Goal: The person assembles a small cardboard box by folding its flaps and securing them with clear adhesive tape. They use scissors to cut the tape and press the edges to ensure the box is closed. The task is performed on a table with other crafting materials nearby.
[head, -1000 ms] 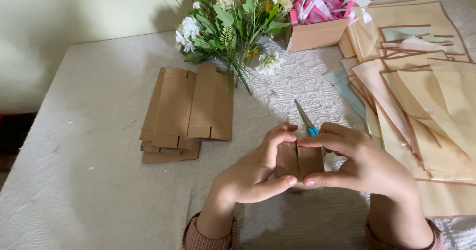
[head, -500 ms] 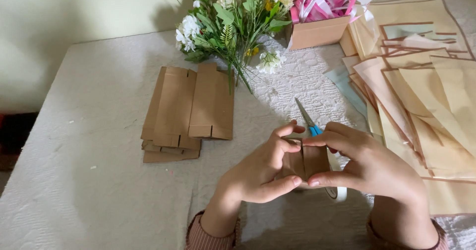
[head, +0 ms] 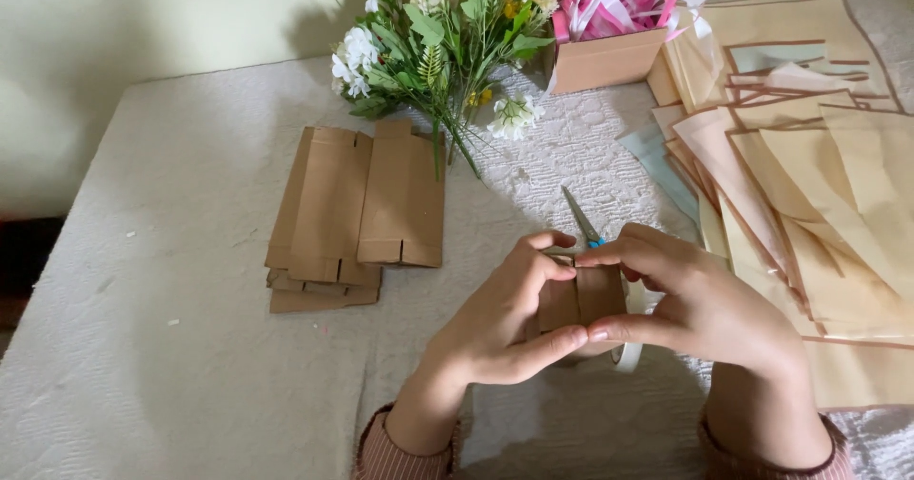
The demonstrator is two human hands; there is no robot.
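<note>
Both of my hands grip a small brown cardboard box piece point(head: 579, 301) over the white lace tablecloth. My left hand point(head: 500, 323) pinches its left side with thumb below and fingers on top. My right hand point(head: 695, 304) holds its right side the same way. Just behind the hands lie scissors point(head: 579, 217) with a blue handle, blades pointing away from me. A white tape roll point(head: 630, 354) peeks out under my right hand.
A stack of flat brown cardboard box blanks point(head: 354, 211) lies to the left. Artificial flowers point(head: 438, 42) sit at the back centre. A brown box with pink and white ribbons point(head: 609, 32) stands behind. Tan and pale blue paper sheets point(head: 819, 175) cover the right side.
My hands have shifted slightly toward me and the fingers have adjusted on the cardboard piece. Everything else on the table stays put.
</note>
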